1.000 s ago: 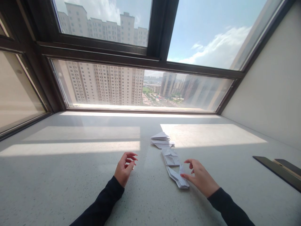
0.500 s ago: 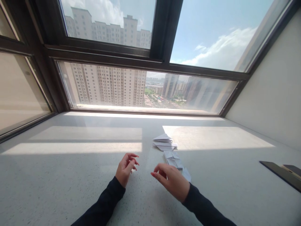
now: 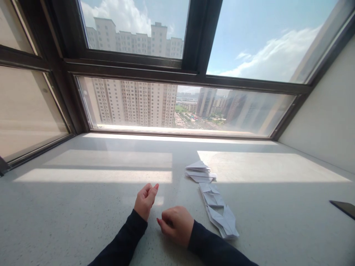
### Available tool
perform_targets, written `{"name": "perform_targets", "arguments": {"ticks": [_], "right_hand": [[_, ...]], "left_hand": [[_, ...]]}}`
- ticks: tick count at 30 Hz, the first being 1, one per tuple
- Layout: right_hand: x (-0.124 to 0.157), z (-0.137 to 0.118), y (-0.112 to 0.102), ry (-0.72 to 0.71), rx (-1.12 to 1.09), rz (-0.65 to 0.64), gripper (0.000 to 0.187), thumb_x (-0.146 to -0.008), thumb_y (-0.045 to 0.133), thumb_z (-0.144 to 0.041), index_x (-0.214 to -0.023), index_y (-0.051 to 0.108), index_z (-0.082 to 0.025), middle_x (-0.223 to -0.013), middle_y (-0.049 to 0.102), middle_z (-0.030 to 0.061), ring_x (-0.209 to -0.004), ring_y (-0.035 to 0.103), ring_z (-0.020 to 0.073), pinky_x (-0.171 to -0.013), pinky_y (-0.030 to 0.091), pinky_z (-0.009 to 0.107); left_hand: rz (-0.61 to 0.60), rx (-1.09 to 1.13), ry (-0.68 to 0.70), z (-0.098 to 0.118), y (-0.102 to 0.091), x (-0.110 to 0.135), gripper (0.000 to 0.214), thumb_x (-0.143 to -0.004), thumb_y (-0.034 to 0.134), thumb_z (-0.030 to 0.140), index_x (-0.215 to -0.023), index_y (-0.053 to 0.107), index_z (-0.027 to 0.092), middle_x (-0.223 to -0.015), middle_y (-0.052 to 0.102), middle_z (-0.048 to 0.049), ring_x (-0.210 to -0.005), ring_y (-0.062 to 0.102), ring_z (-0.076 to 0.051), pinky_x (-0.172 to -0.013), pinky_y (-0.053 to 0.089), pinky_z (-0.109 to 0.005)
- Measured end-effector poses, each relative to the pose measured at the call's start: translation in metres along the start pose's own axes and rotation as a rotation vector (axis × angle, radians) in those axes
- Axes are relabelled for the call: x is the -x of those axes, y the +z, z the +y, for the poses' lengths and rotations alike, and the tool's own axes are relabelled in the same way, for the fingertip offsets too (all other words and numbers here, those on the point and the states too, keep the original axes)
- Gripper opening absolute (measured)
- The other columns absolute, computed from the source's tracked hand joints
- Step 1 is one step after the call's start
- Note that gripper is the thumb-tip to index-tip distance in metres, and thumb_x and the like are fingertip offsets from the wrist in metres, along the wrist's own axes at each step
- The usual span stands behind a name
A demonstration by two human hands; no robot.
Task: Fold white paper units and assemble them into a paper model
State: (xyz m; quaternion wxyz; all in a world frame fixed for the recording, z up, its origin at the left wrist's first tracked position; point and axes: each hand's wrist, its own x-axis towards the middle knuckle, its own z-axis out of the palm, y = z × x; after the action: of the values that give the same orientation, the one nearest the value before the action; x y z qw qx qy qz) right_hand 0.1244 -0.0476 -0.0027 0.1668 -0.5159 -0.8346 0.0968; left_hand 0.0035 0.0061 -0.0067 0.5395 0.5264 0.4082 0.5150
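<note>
My left hand (image 3: 144,201) is curled into a loose fist over the white sill, its thumb on top. Nothing shows in it. Close by, to the right and a little lower, my right hand (image 3: 176,225) has its fingers folded in and the thumb near them, with nothing visible inside. The two hands are apart. Right of them lie folded white papers: a stack of pointed pieces (image 3: 199,171) farthest back, a squarish folded stack (image 3: 212,194) in front of it, and angular folded pieces (image 3: 224,221) nearest me. Neither hand touches the papers.
A wide white speckled sill (image 3: 55,221) spreads under my hands, with sunlit patches. Dark window frames (image 3: 177,72) close it off behind, and a pale wall (image 3: 327,122) stands at right. A dark flat object (image 3: 344,208) lies at the right edge.
My right hand has moved left and down toward me, uncovering the nearest folded papers. My left hand's fingers have curled in. The view has shifted slightly.
</note>
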Motion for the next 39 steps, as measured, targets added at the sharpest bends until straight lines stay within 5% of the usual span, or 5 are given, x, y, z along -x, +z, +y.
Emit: {"name": "perform_targets", "arguments": {"ticks": [7,26,39], "right_hand": [[0.000,-0.001,-0.001,-0.014,-0.026,0.001,0.023,-0.067,0.047,-0.021,-0.046,0.054,-0.017,-0.041,0.053,-0.0028,-0.037,0.037,0.0062,-0.041,0.020,0.021],[0.002,-0.002,-0.001,-0.025,0.000,-0.012,0.021,-0.065,0.046,-0.021,-0.045,0.053,-0.016,-0.040,0.053,-0.0026,-0.037,0.033,0.0059,-0.040,0.019,0.020],[0.003,-0.001,0.001,-0.037,0.037,-0.027,0.021,-0.064,0.045,-0.021,-0.046,0.052,-0.016,-0.043,0.057,-0.0015,-0.037,0.036,0.0053,-0.040,0.019,0.020]], "left_hand": [[0.089,-0.121,0.026,0.002,0.002,0.004,0.048,-0.064,0.051,0.049,-0.045,0.018,0.021,-0.031,0.021,0.0108,-0.030,0.015,-0.003,-0.032,0.014,-0.019],[0.043,-0.106,0.021,0.003,-0.003,0.002,0.037,-0.063,0.048,0.032,-0.047,0.015,0.022,-0.035,0.019,0.0111,-0.031,0.016,-0.002,-0.031,0.012,-0.018],[0.012,-0.134,0.003,0.012,0.003,0.006,0.045,-0.068,0.042,0.047,-0.039,0.019,0.021,-0.029,0.020,0.0096,-0.029,0.016,-0.003,-0.033,0.014,-0.021]]}}
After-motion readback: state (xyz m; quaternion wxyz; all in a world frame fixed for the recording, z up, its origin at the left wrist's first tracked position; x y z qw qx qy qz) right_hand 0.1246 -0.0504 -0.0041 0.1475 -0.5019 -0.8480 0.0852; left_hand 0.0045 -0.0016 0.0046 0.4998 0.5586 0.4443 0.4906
